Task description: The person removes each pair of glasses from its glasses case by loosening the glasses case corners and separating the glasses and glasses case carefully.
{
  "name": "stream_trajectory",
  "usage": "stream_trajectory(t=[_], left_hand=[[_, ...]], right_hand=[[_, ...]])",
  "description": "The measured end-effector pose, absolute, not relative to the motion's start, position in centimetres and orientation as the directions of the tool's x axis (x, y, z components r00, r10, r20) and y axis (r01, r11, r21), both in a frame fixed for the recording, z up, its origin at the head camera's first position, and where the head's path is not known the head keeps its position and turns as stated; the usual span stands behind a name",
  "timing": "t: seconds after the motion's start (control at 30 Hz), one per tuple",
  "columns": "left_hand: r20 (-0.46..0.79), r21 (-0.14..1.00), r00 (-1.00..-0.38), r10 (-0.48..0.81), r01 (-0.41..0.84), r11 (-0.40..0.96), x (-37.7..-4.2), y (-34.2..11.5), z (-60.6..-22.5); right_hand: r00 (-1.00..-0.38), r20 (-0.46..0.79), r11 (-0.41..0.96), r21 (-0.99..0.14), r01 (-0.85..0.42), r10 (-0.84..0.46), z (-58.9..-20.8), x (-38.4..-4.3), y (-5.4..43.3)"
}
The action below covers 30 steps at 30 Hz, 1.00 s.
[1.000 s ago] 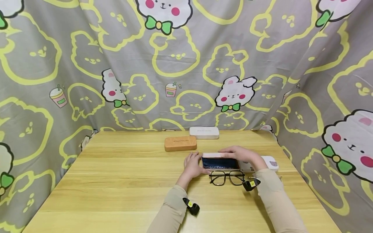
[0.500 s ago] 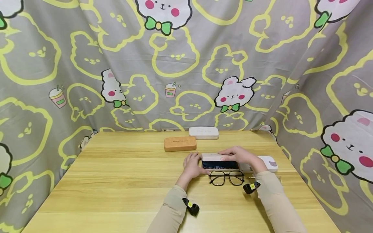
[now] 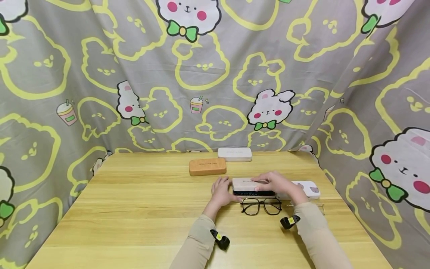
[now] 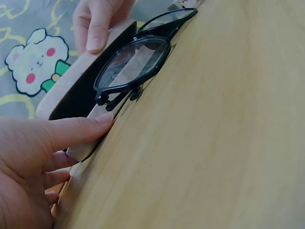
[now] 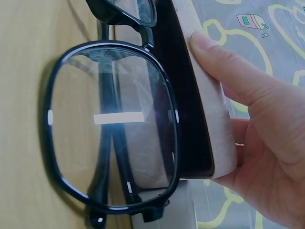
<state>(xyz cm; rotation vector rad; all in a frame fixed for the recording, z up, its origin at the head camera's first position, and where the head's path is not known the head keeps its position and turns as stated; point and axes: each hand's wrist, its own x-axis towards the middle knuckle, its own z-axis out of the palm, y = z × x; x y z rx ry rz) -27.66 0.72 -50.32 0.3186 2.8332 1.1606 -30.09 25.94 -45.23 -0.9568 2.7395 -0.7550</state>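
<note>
A pale beige glasses case stands partly closed on the table, a dark lining showing in the gap under its lid. My left hand grips the case's left end, its thumb along the lower front edge in the left wrist view. At the lid my right hand holds on with the thumb on the front and the other fingers behind. Black-framed glasses lie just in front of the case, close to the left thumb. In the right wrist view their lens covers part of the lower half of the case.
Behind are an orange-brown glasses case and a white case. To the right lies a white case with bear prints, partly behind the right hand, and thin-framed glasses beside the right sleeve. A patterned curtain borders the table.
The case's lid has come down toward the front with my right hand on it, covering most of the dark lettered lining. My left hand and the glasses stay in place.
</note>
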Motion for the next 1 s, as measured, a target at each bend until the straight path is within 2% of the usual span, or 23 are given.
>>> stream_trajectory(t=[0.53,0.77,1.0], left_hand=[[0.023,0.695,-0.977,0.211,0.168,0.699,-27.7,0.8,-50.4],[0.021,0.701,-0.977,0.214,0.166,0.693,-27.6,0.8,-50.3],[0.015,0.701,-0.977,0.211,0.161,0.695,-27.6,0.8,-50.3]], right_hand=[[-0.791,0.117,0.692,-0.42,-0.588,-0.601,-46.1,-29.4,25.6],[-0.83,0.101,0.721,-0.446,-0.53,-0.548,-46.2,-29.1,25.3],[-0.821,0.155,0.72,-0.41,-0.559,-0.549,-46.4,-28.8,24.9]])
